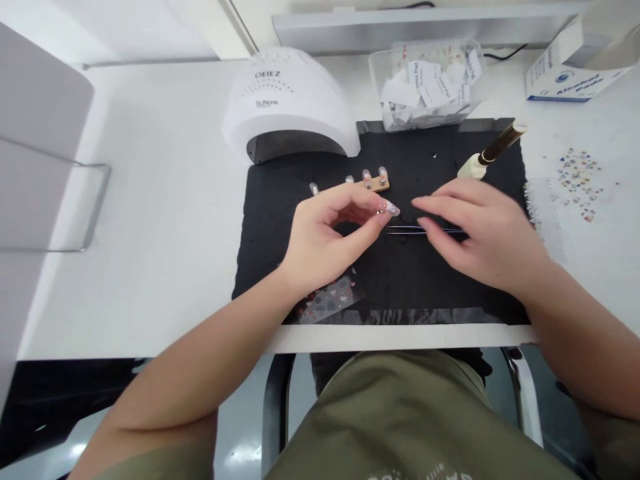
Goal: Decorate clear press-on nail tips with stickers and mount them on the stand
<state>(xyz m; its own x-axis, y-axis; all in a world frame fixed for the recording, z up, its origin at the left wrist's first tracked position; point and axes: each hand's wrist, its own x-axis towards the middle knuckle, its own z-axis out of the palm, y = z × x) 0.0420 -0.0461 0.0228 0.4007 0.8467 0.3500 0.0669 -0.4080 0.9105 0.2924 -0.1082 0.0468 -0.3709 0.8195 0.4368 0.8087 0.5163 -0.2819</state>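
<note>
Pale nail tip (391, 208) in left hand (327, 240); SUNone lamp (287, 107).

A pale, translucent press-on nail tip (391, 209) with a tiny silver stud at its base is held tilted above a black fabric mat (430, 160), while a thin dark metal rod (425, 229) lies flat across the mat's middle.

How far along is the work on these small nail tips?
Looks done: clear tips stand on the tan wooden strip. In hand: the left hand pinches a pale tip. Left: the right hand nears thin dark rods; the brown-handled brush lies unheld.
</note>
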